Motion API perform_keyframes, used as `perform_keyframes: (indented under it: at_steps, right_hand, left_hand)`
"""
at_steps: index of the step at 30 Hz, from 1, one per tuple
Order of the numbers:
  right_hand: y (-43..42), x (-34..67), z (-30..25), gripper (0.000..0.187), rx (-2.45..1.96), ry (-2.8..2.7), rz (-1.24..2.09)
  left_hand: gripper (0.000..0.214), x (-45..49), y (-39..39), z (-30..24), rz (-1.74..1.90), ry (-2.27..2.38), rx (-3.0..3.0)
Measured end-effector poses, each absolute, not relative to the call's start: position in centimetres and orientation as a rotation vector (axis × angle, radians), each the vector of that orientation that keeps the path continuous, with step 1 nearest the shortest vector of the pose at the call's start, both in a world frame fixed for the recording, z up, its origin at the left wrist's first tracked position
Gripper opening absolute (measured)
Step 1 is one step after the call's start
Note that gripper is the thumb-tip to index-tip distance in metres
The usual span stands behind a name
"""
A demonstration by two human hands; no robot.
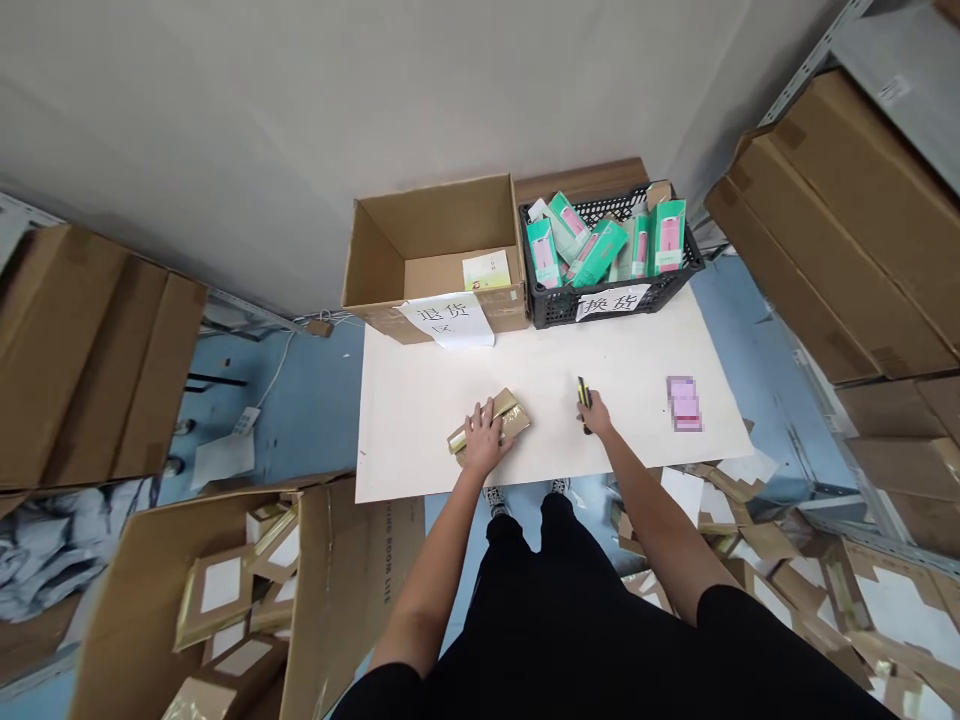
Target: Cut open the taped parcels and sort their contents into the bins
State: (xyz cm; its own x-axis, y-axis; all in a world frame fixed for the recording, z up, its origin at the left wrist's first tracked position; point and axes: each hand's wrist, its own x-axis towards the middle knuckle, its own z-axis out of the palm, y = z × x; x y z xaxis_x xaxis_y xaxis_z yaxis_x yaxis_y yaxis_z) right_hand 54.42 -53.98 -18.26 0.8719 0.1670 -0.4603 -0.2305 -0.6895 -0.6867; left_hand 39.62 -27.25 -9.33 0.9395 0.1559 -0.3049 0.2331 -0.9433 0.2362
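On the white table lies a small cardboard box bound with shiny gold-brown tape. My left hand is over this box, gripping it with fingers spread across its top and the thumb toward its right part. Part of the box is hidden beneath the palm. To the right, apart from the box, my right hand is closed around a yellow and black utility knife, whose front end points away from me. Whether its blade is out, I cannot make out.
An open carton with a paper sign and a black crate of green-and-pink boxes stand along the table's back. A blurred pink item lies at right. Parcels fill a large carton at lower left; more parcels are heaped at lower right.
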Motion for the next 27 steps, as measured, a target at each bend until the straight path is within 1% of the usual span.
perform_keyframes:
  at_steps: [3, 6, 9, 16, 21, 27]
  right_hand:
    - [-52.1, 54.1, -17.1, 0.042, -2.010, -0.117, 0.882]
    - [-50.0, 53.7, -15.7, 0.028, -1.880, -0.337, 1.034]
    - [-48.4, 53.8, -14.4, 0.022, -1.941, -0.422, 1.069]
    - [-46.9, 55.1, -11.6, 0.026, -2.197, -0.648, 1.075]
    - [-46.7, 55.8, -10.7, 0.034, -2.300, -0.712, 1.080]
    - [-46.2, 57.9, -10.1, 0.029, -2.297, -0.878, 1.156]
  left_hand:
    - [0.048, 39.8, -27.1, -9.5, -0.418, 0.280, 2.814]
    - [0.051, 39.9, -26.8, -9.6, -0.426, 0.288, 2.845]
    - [0.051, 39.9, -26.7, -9.9, -0.432, 0.312, 2.864]
    - [0.052, 39.7, -27.1, -10.6, -0.397, 0.319, 2.857]
    - [0.052, 39.6, -26.8, -10.9, -0.380, 0.328, 2.848]
    - [0.050, 39.5, -27.0, -11.2, -0.378, 0.321, 2.865]
